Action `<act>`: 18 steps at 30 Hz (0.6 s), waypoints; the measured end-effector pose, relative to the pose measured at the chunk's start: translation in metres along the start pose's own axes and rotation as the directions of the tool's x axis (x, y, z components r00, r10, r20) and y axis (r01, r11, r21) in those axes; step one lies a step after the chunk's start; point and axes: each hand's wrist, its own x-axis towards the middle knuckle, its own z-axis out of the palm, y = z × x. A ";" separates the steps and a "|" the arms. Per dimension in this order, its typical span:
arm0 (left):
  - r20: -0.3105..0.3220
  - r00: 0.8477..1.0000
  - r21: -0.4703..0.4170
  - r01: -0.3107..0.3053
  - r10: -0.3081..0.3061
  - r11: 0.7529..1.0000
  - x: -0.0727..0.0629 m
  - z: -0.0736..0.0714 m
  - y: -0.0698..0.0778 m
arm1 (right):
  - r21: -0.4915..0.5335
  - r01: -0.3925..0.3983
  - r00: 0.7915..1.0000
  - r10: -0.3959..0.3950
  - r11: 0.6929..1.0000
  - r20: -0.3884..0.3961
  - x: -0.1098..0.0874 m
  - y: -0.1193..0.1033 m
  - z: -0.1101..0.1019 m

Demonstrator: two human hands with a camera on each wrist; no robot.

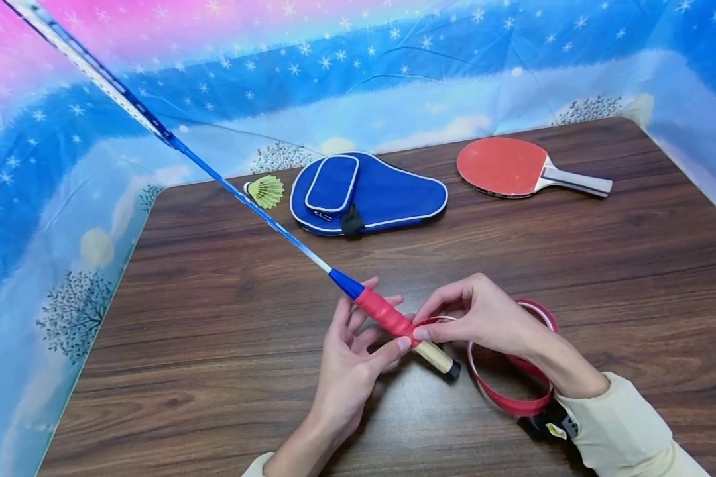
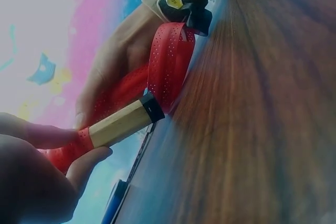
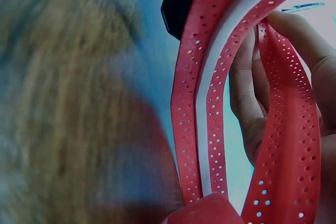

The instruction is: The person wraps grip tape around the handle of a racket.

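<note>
Blue-and-white metal-looking shaft and strung head: a badminton racket (image 1: 233, 189) slants from beyond the left of a blue, paddle-shaped fabric case with white piping (image 1: 394, 192) to the near side of that case. Just left of the case, a yellow-green shuttlecock (image 1: 266, 191) lies on a dark, wood-grained table (image 1: 215, 331). In front of the case, the person's left hand (image 1: 349, 351) grasps the racket's handle (image 1: 432, 356), thumb and fingers on opposite sides; the handle is red-wrapped toward the shaft, bare pale wood toward its black end cap (image 1: 451, 372). Before the case's right end, the right hand (image 1: 483, 318) pinches a red, perforated, white-backed tape (image 1: 510, 403) between thumb and fingers where it meets the handle. Slack tape loops nearer and rightward of the case. Right of the case lies a red-faced table-tennis bat (image 1: 504, 165) with a pale handle.
</note>
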 end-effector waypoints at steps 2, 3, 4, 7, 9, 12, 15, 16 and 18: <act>0.011 1.000 -0.001 -0.015 0.015 1.000 0.000 0.000 -0.001 | -0.003 -0.003 1.000 0.003 1.000 -0.005 0.000 0.000 0.000; 0.014 1.000 -0.002 -0.024 0.024 1.000 0.000 0.001 -0.001 | -0.001 -0.002 1.000 0.002 1.000 -0.004 0.000 0.001 0.000; 0.015 0.999 0.000 -0.030 0.030 1.000 0.000 0.001 -0.001 | 0.002 0.000 1.000 0.000 1.000 -0.003 0.000 0.001 0.000; 0.007 0.999 0.021 -0.051 0.051 0.998 0.000 0.001 -0.003 | 0.007 0.018 1.000 -0.018 1.000 0.011 0.000 0.001 0.001; -0.003 0.998 0.036 -0.062 0.063 0.997 0.000 0.001 -0.003 | 0.006 0.028 0.999 -0.028 1.000 0.018 0.000 0.001 0.001; -0.015 0.997 0.036 -0.079 0.080 0.996 0.001 0.001 -0.004 | -0.003 0.017 1.000 -0.017 1.000 0.008 0.001 0.001 0.002; -0.016 0.996 0.012 -0.090 0.090 0.996 0.000 0.001 -0.004 | 0.002 -0.014 1.000 0.014 1.000 -0.016 0.001 0.001 0.003; -0.015 0.996 0.007 -0.091 0.091 0.996 0.000 0.001 -0.004 | 0.005 -0.023 0.999 0.023 1.000 -0.023 0.001 0.001 0.003; -0.009 0.996 0.002 -0.092 0.092 0.996 0.000 0.002 -0.003 | 0.016 -0.032 0.999 0.032 0.999 -0.030 0.001 0.001 0.003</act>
